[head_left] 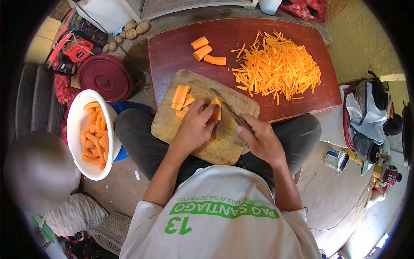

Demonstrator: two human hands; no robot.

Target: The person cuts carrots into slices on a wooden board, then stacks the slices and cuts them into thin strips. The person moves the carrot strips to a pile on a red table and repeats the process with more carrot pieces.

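Observation:
A wooden cutting board [224, 144] rests across my lap, its far part against the red table. My left hand [196, 125] presses a piece of carrot [216, 110] onto the board, fingertips curled on it. In my right hand [261, 139] is a knife [228, 108], gripped by the handle, with its blade just right of that carrot piece. Flat carrot slices [181, 94] lie stacked at the board's far left, partly behind my left hand. Beyond the board, several peeled carrot chunks [202, 52] and a large heap of carrot strips [278, 64] lie on the table.
The red table [172, 47] spans the far side. At my left stands a white basin [113, 142] of peeled carrots, near a dark red lidded bucket [105, 77]. Several potatoes [130, 32] lie behind. A can [335, 160] and bags [366, 112] are at right.

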